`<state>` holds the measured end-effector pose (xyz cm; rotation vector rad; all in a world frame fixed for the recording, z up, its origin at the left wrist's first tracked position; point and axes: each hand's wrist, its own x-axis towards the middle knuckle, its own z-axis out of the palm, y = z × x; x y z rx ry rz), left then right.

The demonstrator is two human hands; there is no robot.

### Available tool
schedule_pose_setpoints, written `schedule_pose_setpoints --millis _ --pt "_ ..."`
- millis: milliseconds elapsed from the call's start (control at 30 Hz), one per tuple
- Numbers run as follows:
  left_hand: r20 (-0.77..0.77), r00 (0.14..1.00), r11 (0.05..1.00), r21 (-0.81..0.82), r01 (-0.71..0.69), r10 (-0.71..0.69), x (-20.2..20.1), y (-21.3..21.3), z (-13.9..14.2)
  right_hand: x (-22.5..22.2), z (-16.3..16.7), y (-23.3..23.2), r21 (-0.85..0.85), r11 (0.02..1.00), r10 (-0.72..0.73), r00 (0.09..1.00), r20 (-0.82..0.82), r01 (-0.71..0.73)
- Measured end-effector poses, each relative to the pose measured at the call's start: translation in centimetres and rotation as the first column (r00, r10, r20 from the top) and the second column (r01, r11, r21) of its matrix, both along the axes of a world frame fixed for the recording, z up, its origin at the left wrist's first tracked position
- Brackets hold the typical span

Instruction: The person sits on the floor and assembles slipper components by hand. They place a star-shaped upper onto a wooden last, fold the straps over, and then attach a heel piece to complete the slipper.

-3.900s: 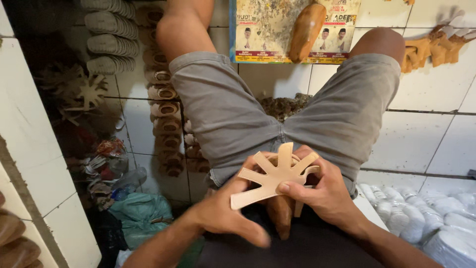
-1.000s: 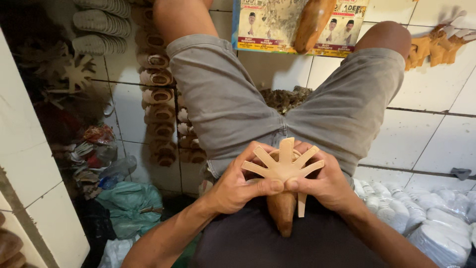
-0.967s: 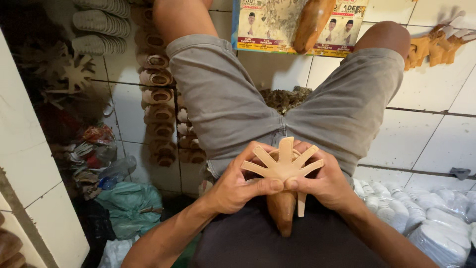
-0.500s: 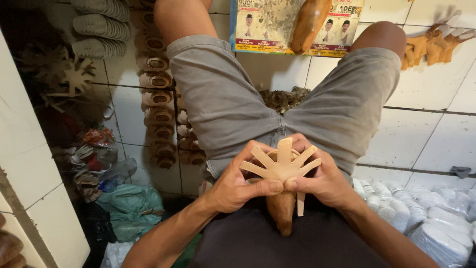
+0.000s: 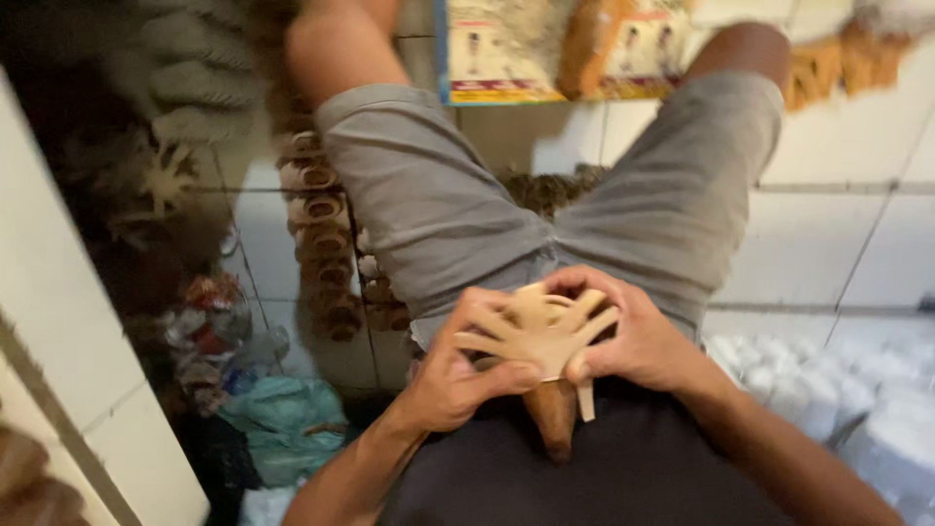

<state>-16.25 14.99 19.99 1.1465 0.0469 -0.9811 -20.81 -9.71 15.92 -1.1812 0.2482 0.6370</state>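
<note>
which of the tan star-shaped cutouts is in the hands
The pale tan strappy cutout over the lap, gripped by the left hand and right hand. The other star-shaped piece lies untouched in the dim left pile.

Place: small shoemaking workshop, floor-level seat.
Walls and floor: white tiles (image 5: 838, 244).
Stock: rows of brown shoe parts (image 5: 317, 244) stacked along wall; grey soles (image 5: 190, 73) piled at upper left.
Offcuts: tan strap cut-outs (image 5: 161, 180); bags of scraps (image 5: 282, 429) on floor.
</note>
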Motion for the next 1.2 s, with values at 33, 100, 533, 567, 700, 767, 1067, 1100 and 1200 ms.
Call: schedule_pose_setpoints --millis 33,100,533,567,700,767,1067,1100,1200 --pt "0.0 1.0 1.0 -0.002 -0.022 0.022 -0.3 0.1 0.0 -0.4 0.2 -0.2 -0.05 0.998 0.039 0.999 0.009 -0.038" --pt "-0.022 0.998 0.998 -0.016 -0.053 0.053 -0.8 0.4 -0.1 -1.3 0.6 -0.4 0.116 0.992 -0.034 0.986 -0.163 0.053" --pt "-0.097 0.983 0.987 0.039 -0.155 0.158 -1.4 1.0 0.3 -1.5 1.2 -0.1 0.336 0.921 -0.063 0.924 -0.376 0.199" --pt "-0.092 0.983 0.987 0.033 -0.159 0.162 -1.4 1.0 0.2 -1.0 1.7 -0.2 0.274 0.947 -0.053 0.922 -0.383 0.168" --pt "-0.026 0.983 0.982 0.045 -0.183 0.184 -1.8 1.3 -0.2 -0.8 6.3 -1.2 -0.17 0.985 -0.03 0.956 -0.291 -0.021" --pt "0.001 0.978 0.976 0.071 -0.206 0.207 -2.1 1.6 -0.4 -1.1 8.5 -1.7 -0.303 0.953 -0.004 0.996 -0.091 -0.024" --pt "-0.02 0.982 0.981 0.048 -0.187 0.188 -2.2 2.4 -1.0 -0.8 8.3 -1.7 -0.109 0.994 -0.027 0.969 -0.245 0.0" --pt "-0.026 0.981 0.981 0.047 -0.189 0.191 -2.2 2.3 -1.0 -0.5 7.4 -1.5 -0.039 0.999 -0.046 0.946 -0.322 0.036" --pt "-0.067 0.979 0.981 0.012 -0.192 0.193 -2.3 2.1 -1.1 -0.7 5.3 -0.7 0.078 0.989 -0.086 0.921 -0.38 0.125"
